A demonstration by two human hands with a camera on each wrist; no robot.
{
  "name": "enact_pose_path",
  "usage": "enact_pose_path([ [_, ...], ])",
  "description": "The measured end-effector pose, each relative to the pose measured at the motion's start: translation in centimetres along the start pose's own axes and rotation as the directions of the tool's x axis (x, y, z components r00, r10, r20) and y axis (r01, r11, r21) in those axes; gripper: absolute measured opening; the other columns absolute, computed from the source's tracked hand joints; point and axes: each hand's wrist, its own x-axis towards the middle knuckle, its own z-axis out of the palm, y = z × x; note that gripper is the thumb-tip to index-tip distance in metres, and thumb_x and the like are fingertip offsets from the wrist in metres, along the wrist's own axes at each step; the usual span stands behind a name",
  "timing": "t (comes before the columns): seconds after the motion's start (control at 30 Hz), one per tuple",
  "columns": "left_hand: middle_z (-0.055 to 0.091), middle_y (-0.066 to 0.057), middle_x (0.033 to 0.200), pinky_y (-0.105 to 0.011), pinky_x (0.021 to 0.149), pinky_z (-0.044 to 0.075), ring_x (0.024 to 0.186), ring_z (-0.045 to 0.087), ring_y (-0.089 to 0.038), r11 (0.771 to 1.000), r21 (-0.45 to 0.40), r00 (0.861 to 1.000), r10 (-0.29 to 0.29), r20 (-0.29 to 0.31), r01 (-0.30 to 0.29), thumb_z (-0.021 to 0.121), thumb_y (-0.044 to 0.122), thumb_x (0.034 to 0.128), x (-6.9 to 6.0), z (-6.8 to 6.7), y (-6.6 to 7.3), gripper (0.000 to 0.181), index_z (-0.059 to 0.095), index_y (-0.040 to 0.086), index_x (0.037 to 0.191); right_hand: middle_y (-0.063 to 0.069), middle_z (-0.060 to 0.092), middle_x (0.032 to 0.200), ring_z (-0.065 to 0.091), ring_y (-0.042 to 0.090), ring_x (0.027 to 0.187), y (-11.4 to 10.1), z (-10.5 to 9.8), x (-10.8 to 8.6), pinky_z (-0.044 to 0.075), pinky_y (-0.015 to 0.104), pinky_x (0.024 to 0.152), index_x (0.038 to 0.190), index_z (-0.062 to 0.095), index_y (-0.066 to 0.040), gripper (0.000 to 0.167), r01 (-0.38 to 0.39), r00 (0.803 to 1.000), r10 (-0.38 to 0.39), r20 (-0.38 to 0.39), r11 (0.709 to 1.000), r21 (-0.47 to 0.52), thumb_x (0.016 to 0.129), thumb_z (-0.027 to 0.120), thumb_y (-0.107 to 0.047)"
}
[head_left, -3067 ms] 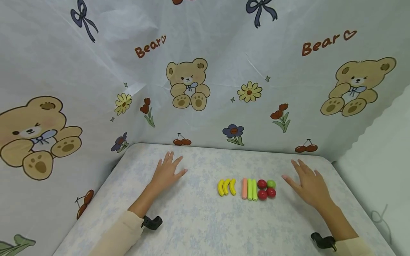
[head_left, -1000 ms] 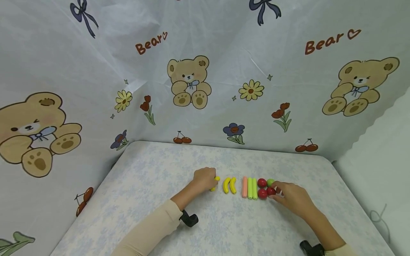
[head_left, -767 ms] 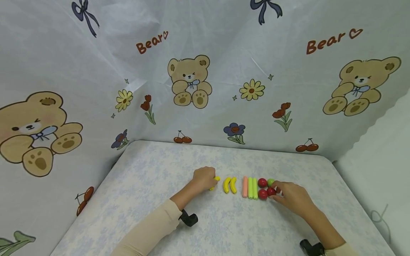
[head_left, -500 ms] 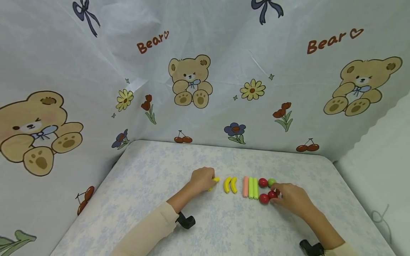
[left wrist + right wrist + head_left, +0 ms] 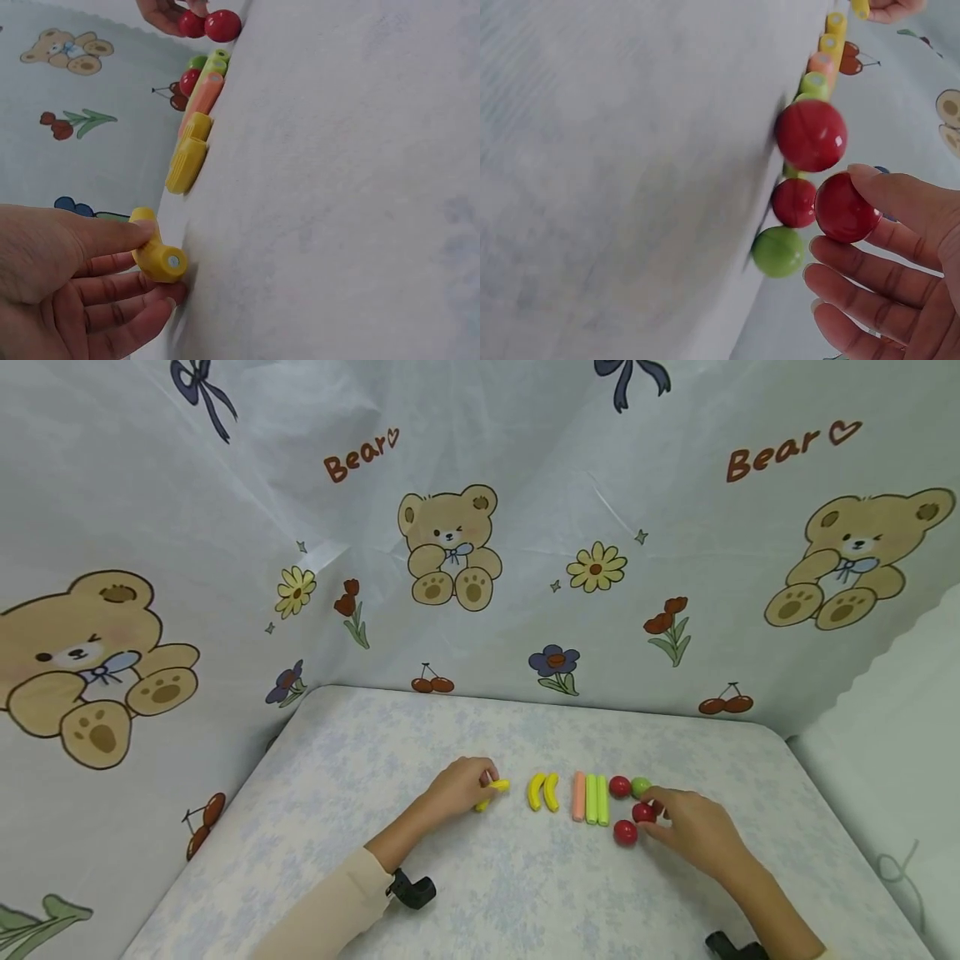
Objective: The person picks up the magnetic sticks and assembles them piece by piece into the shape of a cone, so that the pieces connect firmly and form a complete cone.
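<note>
My left hand (image 5: 459, 787) pinches a small yellow banana (image 5: 159, 255) between thumb and fingers, left of two other bananas (image 5: 535, 792) lying side by side. My right hand (image 5: 701, 831) pinches a red ball (image 5: 846, 208) between thumb and fingertips. Another red ball (image 5: 626, 833) lies nearer the front, apart from it. A third red ball (image 5: 619, 787) and a green ball (image 5: 641, 787) sit together behind. Left of the balls stand in a row an orange stick (image 5: 578, 797) and two green sticks (image 5: 597, 800).
The pale mottled table (image 5: 495, 893) spreads in front of the objects. A cloth wall with printed bears (image 5: 450, 547) rises behind the table's far edge. A thin cord (image 5: 900, 875) hangs at the right side.
My left hand has carried its banana leftward, away from the other two. The front red ball has shifted toward the near edge, and the right hand's ball has separated from the group.
</note>
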Motion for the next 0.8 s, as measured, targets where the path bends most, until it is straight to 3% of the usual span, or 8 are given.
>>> enact_pose_path([
  [0.23, 0.065, 0.009, 0.084, -0.025, 0.053, 0.051, 0.064, 0.06, -0.009, 0.985, -0.166, 0.999, 0.036, -0.002, -0.036, 0.075, 0.02, 0.0945, -1.2, -0.1, -0.9, 0.016, 0.074, 0.014, 0.109, -0.004, 0.064, 0.079, 0.053, 0.011, 0.068, -2.2, -0.5, -0.6, 0.046, 0.023, 0.054, 0.113, 0.073, -0.01, 0.044, 0.021, 0.999, -0.02, -0.041, 0.999, 0.028, 0.077, 0.09, -0.03],
  [0.43, 0.066, 0.003, 0.087, -0.027, 0.048, 0.053, 0.054, 0.062, -0.016, 0.943, -0.333, 0.999, 0.038, 0.028, -0.026, 0.073, 0.017, 0.0956, -2.1, 0.3, -1.2, 0.022, 0.075, 0.011, 0.117, -0.007, 0.066, 0.081, 0.057, 0.011, 0.072, -3.6, -0.3, -0.4, 0.048, 0.022, 0.058, 0.11, 0.074, -0.013, 0.039, 0.072, 0.995, -0.062, -0.075, 0.989, 0.13, 0.077, 0.09, -0.027],
  [0.67, 0.068, 0.002, 0.089, -0.034, 0.049, 0.057, 0.056, 0.065, -0.02, 0.9, -0.435, 0.997, 0.045, 0.056, -0.016, 0.075, 0.017, 0.0938, -3.1, 0.7, -0.7, 0.017, 0.074, 0.016, 0.111, -0.007, 0.067, 0.083, 0.062, 0.014, 0.077, -4.9, 0.0, 0.5, 0.053, 0.021, 0.062, 0.11, 0.074, -0.011, 0.035, 0.172, 0.98, -0.141, -0.143, 0.956, 0.236, 0.079, 0.089, -0.02],
  [0.8, 0.069, 0.002, 0.088, -0.035, 0.049, 0.057, 0.057, 0.066, -0.021, 0.883, -0.469, 0.997, 0.053, 0.056, -0.021, 0.076, 0.019, 0.0933, -3.6, 1.3, -0.3, 0.016, 0.073, 0.018, 0.109, -0.009, 0.069, 0.087, 0.064, 0.016, 0.08, -6.3, 0.2, 1.0, 0.053, 0.022, 0.063, 0.111, 0.074, -0.012, 0.034, 0.197, 0.976, -0.161, -0.145, 0.937, 0.289, 0.081, 0.088, -0.02],
])
